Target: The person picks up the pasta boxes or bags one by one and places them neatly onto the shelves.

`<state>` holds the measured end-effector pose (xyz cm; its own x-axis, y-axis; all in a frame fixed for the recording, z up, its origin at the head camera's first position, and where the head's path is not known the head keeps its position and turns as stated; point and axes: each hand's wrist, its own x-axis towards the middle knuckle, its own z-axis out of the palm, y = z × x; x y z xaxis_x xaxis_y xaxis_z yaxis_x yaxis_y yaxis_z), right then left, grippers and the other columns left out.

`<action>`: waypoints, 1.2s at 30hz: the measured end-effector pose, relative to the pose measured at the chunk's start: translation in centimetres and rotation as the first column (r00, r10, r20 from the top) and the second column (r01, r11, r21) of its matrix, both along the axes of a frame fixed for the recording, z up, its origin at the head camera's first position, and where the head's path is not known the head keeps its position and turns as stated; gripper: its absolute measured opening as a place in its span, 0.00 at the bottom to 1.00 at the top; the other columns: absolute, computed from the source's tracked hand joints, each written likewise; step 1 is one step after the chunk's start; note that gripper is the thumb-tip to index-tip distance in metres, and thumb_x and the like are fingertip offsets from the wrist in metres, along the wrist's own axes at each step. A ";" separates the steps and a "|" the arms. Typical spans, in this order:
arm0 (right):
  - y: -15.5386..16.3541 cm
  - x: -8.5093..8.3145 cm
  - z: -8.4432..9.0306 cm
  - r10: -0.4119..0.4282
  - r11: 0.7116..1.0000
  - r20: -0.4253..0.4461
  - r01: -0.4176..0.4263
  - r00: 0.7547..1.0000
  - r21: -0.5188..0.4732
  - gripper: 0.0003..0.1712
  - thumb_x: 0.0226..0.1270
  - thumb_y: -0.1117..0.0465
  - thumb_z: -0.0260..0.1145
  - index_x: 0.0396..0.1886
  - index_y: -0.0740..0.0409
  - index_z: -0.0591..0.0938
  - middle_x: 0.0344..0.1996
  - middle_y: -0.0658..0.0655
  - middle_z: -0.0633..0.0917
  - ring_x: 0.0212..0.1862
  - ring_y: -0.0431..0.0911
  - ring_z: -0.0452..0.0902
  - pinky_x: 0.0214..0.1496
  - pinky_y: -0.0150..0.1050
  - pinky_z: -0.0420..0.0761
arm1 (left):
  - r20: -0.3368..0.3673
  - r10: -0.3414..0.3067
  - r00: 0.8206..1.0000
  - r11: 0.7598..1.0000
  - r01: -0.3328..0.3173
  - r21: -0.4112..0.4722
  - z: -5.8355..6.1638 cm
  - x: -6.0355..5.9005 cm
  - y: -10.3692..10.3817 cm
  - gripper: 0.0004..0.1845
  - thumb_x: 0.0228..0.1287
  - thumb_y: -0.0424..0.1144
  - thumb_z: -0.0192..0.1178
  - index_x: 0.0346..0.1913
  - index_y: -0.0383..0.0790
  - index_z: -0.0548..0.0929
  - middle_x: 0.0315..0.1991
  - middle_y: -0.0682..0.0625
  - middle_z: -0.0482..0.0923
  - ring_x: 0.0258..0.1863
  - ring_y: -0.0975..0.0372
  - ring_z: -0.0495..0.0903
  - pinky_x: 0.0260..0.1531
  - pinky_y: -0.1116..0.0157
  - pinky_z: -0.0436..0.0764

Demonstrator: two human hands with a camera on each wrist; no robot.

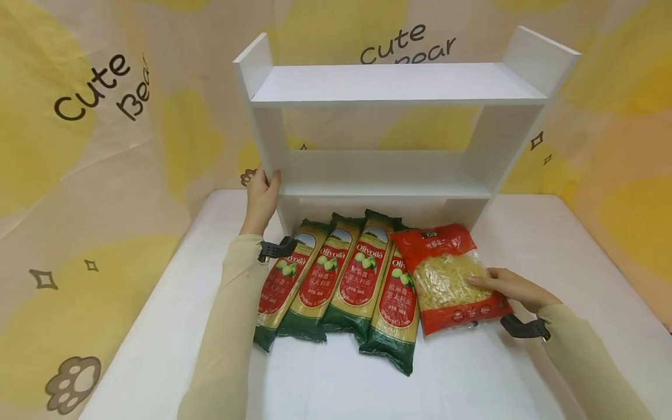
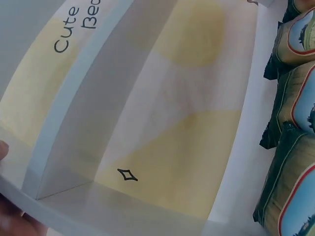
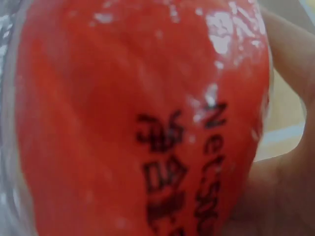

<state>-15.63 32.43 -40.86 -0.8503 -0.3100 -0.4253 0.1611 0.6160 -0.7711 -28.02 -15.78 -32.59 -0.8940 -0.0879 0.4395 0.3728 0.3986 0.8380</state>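
A white two-tier shelf unit [image 1: 400,84] stands at the back of the table. My left hand [image 1: 262,201] grips its left side panel, thumb on the near side; the left wrist view shows bits of the thumb and fingers on either side of the panel. My right hand [image 1: 517,287] holds the right edge of a red and clear bag of pasta [image 1: 451,279], thumb on top and fingers hidden beneath. The bag's red end fills the right wrist view. Several green and gold spaghetti packs [image 1: 366,274] lie in a row left of the bag, which leans over the rightmost one.
The packs' far ends reach the shelf's bottom opening, below its lower board [image 1: 383,190]. A white-covered table [image 1: 462,379] spreads around everything. Behind and to the sides hangs a yellow and cream patterned cloth [image 1: 131,192].
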 end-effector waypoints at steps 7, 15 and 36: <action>-0.6 0.4 0.3 -0.064 0.979 0.067 0.076 0.996 -0.190 0.38 0.68 0.51 0.57 0.63 0.76 0.58 0.41 0.59 0.79 0.43 0.48 0.77 0.46 0.42 0.78 | -0.023 0.020 1.000 0.999 -0.021 -0.037 0.1 0.2 0.1 0.20 0.71 0.36 0.48 0.60 0.28 0.71 0.54 0.32 0.74 0.52 0.45 0.75 0.50 0.48 0.74; -2.0 0.9 0.6 -0.209 0.948 0.059 0.217 0.976 -0.231 0.37 0.64 0.55 0.63 0.61 0.77 0.60 0.38 0.56 0.79 0.39 0.45 0.78 0.41 0.40 0.81 | -0.023 0.001 1.000 0.998 -0.002 -0.063 0.2 0.3 -0.2 0.19 0.71 0.35 0.49 0.59 0.29 0.72 0.55 0.33 0.75 0.51 0.46 0.77 0.49 0.49 0.75; -4.1 3.0 2.3 -0.402 0.899 -0.097 0.373 0.910 -0.230 0.38 0.58 0.54 0.70 0.61 0.72 0.67 0.34 0.49 0.82 0.34 0.43 0.80 0.36 0.42 0.82 | -0.086 0.016 0.996 0.983 -0.032 -0.181 0.5 0.2 -0.2 0.17 0.70 0.32 0.48 0.55 0.22 0.71 0.49 0.28 0.76 0.48 0.41 0.77 0.45 0.46 0.75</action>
<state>-12.62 28.33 -38.54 -0.9659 -0.0104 -0.2587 0.2382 0.3556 -0.9038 -27.84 -15.94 -32.09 -0.8521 -0.0208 0.5229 0.4267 0.5510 0.7172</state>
